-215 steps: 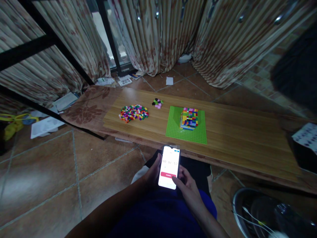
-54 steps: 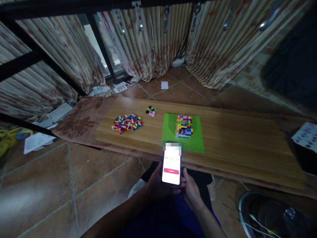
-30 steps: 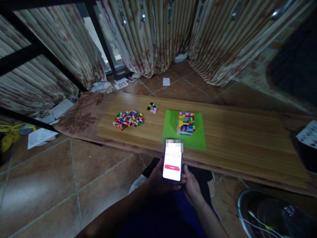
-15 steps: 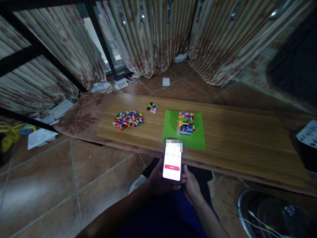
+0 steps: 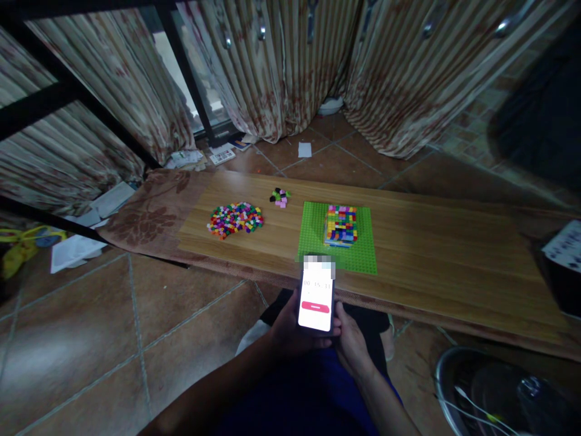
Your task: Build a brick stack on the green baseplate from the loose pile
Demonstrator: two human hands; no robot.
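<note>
A phone [image 5: 316, 297] with a bright timer screen and a red button is upright in front of the table's near edge. My left hand [image 5: 288, 327] is wrapped round its lower left side. On its lower right, my right hand [image 5: 350, 339] grips the edge with its fingers. Beyond the phone, a green baseplate [image 5: 367, 242] carries a block of multicoloured bricks [image 5: 341, 225]. A large pile of small bricks [image 5: 235, 218] lies to the left, and a small group of pink, black and green bricks [image 5: 280, 197] sits between pile and baseplate.
The wooden table [image 5: 436, 260] runs across the view, with a brown patterned cloth [image 5: 149, 209] at its left end. A metal basin [image 5: 447, 393] holding cables stands at the lower right. Curtains [image 5: 281, 72] hang behind, and papers [image 5: 77, 251] lie on the tiled floor.
The timer digits on the phone have advanced. Both hands, the phone and the bricks look unmoved.
</note>
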